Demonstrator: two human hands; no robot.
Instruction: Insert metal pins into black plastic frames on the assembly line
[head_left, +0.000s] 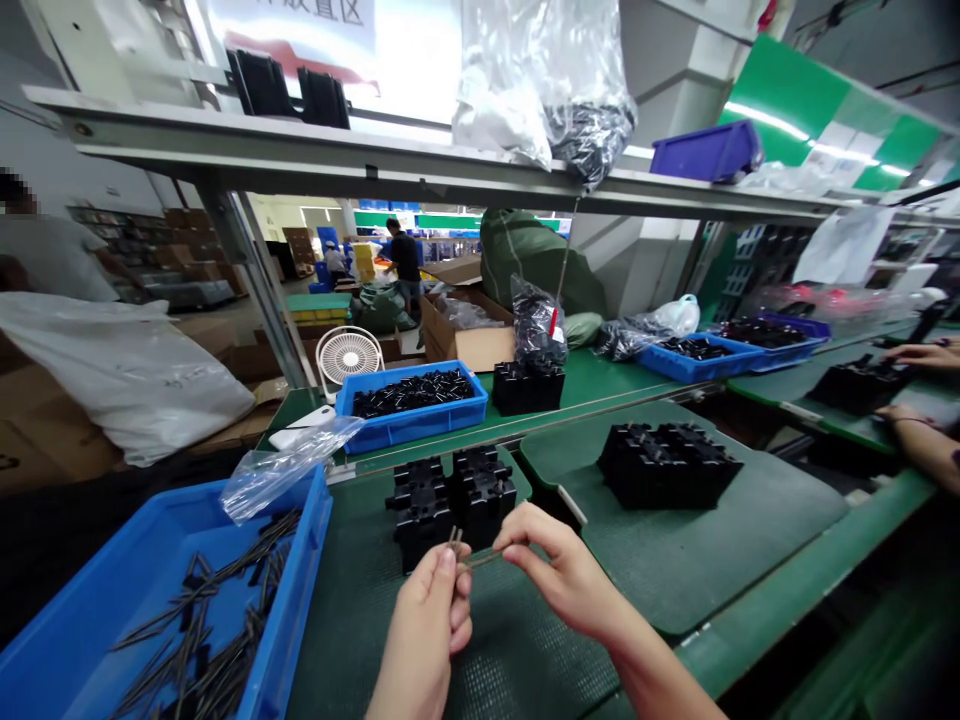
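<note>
My left hand [429, 615] is closed around a few thin metal rods, whose ends stick up past the thumb. My right hand [559, 572] pinches the end of a thin metal rod [484, 557] that runs across to the left fingers. Just behind my hands, two black plastic blocks [421, 500] with knobbly tops stand side by side on the green work surface. To the left, a blue bin [309, 575] contains many loose dark rods [199, 625] with some black pieces. Fingers hide part of the held rods, so their exact number is unclear.
A larger black block assembly [667, 465] sits on a green board to the right. Behind stand a blue tray [416, 428] of small black parts and a white fan [349, 355]. A co-worker's hands [919, 415] are at far right. A metal shelf [420, 170] crosses overhead.
</note>
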